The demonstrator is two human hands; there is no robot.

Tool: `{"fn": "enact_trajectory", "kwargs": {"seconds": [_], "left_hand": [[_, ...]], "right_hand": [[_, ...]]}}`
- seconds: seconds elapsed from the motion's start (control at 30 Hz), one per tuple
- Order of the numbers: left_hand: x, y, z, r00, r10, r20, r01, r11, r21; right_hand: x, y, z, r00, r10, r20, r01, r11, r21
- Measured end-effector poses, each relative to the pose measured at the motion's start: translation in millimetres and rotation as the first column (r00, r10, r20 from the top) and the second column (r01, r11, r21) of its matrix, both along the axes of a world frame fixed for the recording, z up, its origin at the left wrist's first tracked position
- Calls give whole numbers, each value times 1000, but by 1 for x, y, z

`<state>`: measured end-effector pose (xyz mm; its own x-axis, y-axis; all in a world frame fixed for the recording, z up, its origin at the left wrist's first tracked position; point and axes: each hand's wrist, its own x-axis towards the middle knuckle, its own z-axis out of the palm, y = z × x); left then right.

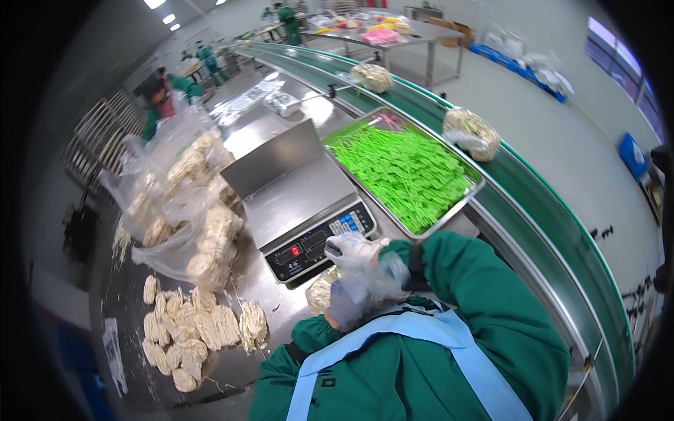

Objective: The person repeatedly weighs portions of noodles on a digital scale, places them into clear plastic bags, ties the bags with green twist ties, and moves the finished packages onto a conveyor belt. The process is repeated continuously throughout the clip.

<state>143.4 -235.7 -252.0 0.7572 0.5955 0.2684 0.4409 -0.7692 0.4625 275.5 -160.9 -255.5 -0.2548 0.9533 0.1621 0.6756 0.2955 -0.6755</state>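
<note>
Close to my body, a clear plastic bag of pale dried noodle bundles (319, 292) is held by my left hand (346, 306), which wears a grey-blue glove. The bag's loose film (387, 276) bunches up between my hands and in front of my right wrist. My right hand (350, 248), in a white glove, has its fingers curled at the front edge of a digital scale (321, 239). What lies between those fingers is hidden. The scale's steel pan (300, 184) carries nothing, and its red display is lit. To the scale's right lies a steel tray (476, 187) of bright green plastic ties (403, 176).
Loose noodle bundles (181, 329) lie on the steel table (263, 284), left of me. Behind them stand large bags of noodles (213, 244). A green conveyor belt (532, 210) on the right carries bagged noodles (471, 134). Other people (174, 94) work farther back.
</note>
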Motion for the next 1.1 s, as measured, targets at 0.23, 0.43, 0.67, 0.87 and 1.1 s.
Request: {"fn": "enact_trajectory", "kwargs": {"seconds": [0.23, 0.43, 0.67, 0.87, 1.1], "left_hand": [[-6, -1, -19, 970, -241, -35, 243, 963, 120], [6, 39, 17, 918, -384, -104, 381, 776, 503], [135, -3, 81, 626, 142, 767, 528, 647, -551], [310, -93, 60, 719, 4, 695, 495, 699, -516], [568, -197, -24, 711, -688, 147, 600, 701, 385]], "right_hand": [[54, -20, -2, 971, -234, -45, 216, 943, -251], [158, -129, -27, 440, -715, -543, 580, 688, -437], [193, -269, -51, 174, -807, -564, -10, 571, -821], [297, -341, 12, -566, -148, -811, 107, 962, -251], [593, -510, 25, -473, -228, -851, 264, 885, -383]]}}
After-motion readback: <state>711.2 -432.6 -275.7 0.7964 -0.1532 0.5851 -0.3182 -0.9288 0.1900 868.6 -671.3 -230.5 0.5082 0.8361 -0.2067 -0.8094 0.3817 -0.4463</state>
